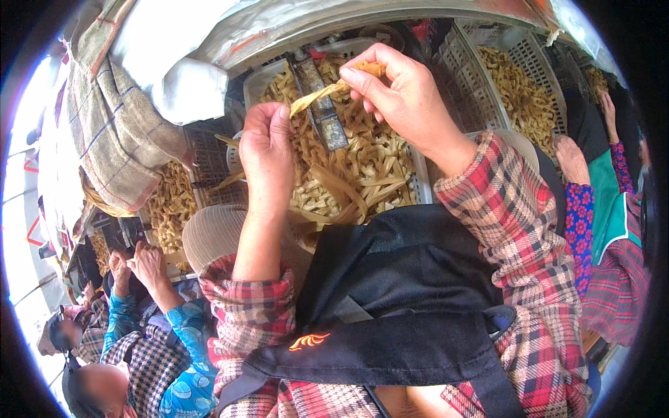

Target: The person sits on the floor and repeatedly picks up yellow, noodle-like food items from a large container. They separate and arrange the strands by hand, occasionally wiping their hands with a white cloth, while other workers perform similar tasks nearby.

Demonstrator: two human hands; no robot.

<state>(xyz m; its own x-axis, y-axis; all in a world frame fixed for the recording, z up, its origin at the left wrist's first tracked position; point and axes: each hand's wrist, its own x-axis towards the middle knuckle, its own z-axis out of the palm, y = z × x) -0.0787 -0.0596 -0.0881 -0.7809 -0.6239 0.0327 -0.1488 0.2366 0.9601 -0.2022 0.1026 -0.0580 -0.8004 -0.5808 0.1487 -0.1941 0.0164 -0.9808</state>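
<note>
My left hand [269, 151] pinches one end of a yellow-brown strip [319, 97], which looks like a dried or pickled vegetable strip. The strip runs up and right to my right hand [397, 94], whose thumb and fingers hold its bunched other end. Both hands are above a white plastic basket [422, 177] of knotted pieces [360, 149]. Across that basket lies a dark frame with metal plates [326, 117]. Longer flat strips [339, 190] rest on the pieces near my black apron [402, 245].
Perforated baskets of similar pieces stand at right [483, 96] and left [201, 193]. A checked cloth [112, 125] hangs at upper left, beside white plastic sheeting [193, 91]. A co-worker's hands [138, 266] are at lower left; another person's hand [572, 159] is at right.
</note>
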